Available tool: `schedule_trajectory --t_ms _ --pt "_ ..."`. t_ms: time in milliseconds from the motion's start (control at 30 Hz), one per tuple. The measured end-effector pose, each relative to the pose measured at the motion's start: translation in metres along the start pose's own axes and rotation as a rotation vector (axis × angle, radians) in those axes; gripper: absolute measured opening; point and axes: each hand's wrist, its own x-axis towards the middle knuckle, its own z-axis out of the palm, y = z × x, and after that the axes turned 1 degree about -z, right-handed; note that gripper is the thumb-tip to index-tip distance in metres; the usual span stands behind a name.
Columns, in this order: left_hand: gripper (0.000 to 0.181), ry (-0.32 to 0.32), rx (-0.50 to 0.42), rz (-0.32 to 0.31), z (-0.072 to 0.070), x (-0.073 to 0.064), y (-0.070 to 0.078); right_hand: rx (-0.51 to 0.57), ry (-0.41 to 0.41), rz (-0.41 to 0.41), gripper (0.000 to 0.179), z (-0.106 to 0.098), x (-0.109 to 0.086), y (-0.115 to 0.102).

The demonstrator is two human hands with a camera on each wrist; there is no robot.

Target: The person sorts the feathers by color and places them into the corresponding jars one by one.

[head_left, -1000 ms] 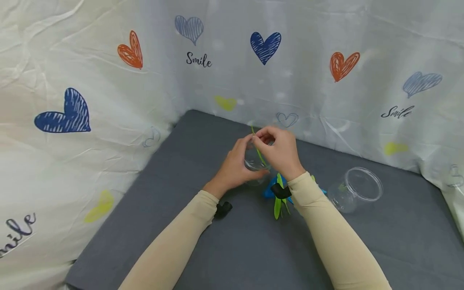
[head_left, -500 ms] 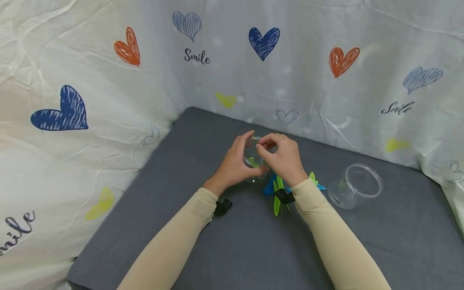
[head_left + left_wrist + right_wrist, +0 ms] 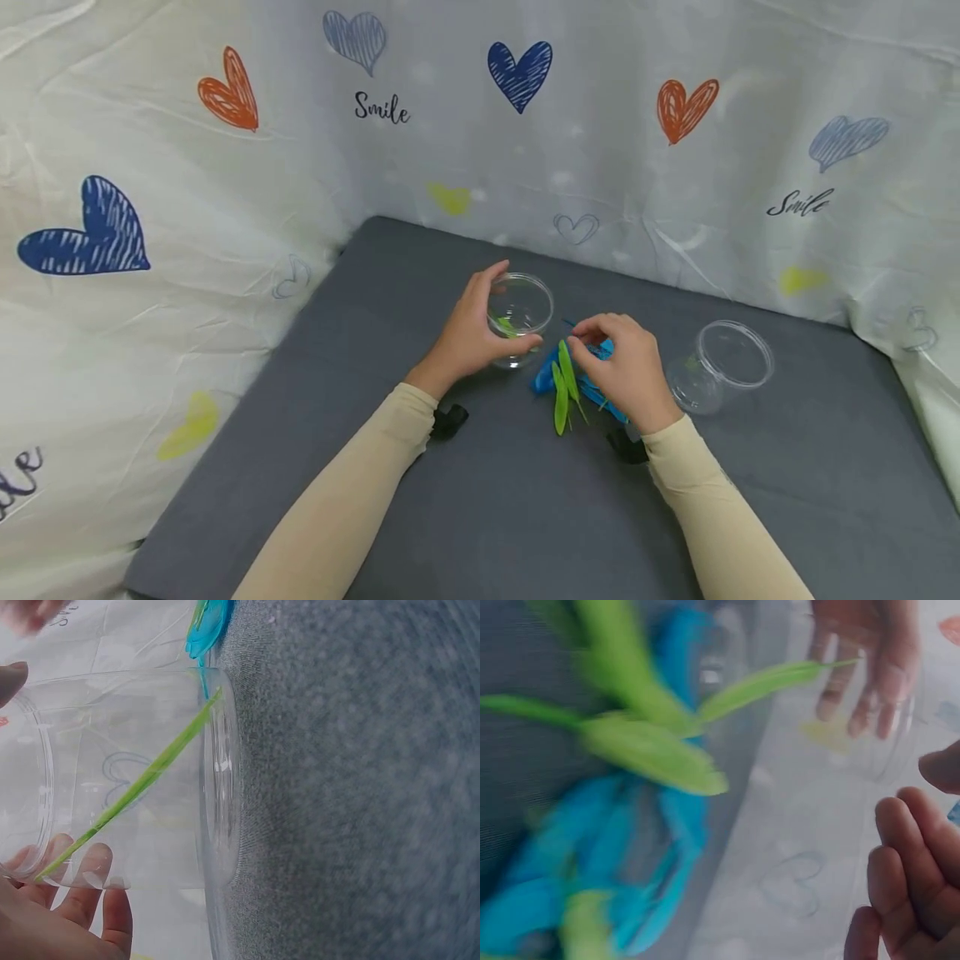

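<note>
A clear jar (image 3: pixel 537 281) stands on the grey table, gripped by my left hand (image 3: pixel 467 337) with thumb in front and fingers behind. Inside leans one slim green leaf-shaped piece (image 3: pixel 150 776), slanting across the jar in the left wrist view. Just right of the jar lies a small pile of green leaf-shaped pieces (image 3: pixel 567 375) and blue ones (image 3: pixel 546 379). My right hand (image 3: pixel 628 367) is over the right side of that pile, fingers loosely bent. Between its thumb and fingers (image 3: pixel 892 825) nothing shows in the right wrist view.
To the right stands a second clear jar (image 3: pixel 771 367), with a little green showing through its wall. A white curtain (image 3: pixel 615 100) printed with hearts hangs behind and along the left edge of the grey table (image 3: pixel 480 517).
My right hand has let a green leaf-shaped piece down into the jar, then moved right and down to the pile. My left hand still holds the jar. The head view has shifted slightly.
</note>
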Motion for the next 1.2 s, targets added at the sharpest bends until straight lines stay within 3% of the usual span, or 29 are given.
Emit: schedule_trajectory --t_ms 200,433,933,1200 --pt "0.117 0.014 0.008 -0.035 -0.006 -0.004 -0.002 -0.114 -0.054 -0.013 0.009 0.006 -0.041 0.014" --pt "0.117 0.018 0.023 -0.049 -0.007 -0.005 -0.008 -0.254 -0.096 -0.035 0.015 0.017 -0.065 0.023" --pt "0.116 0.001 0.011 -0.041 0.002 -0.003 -0.003 -0.452 -0.104 0.041 0.029 0.031 -0.071 0.012" --pt "0.117 0.015 0.001 -0.029 0.002 0.002 0.001 -0.483 -0.095 0.029 0.055 0.029 -0.064 0.006"
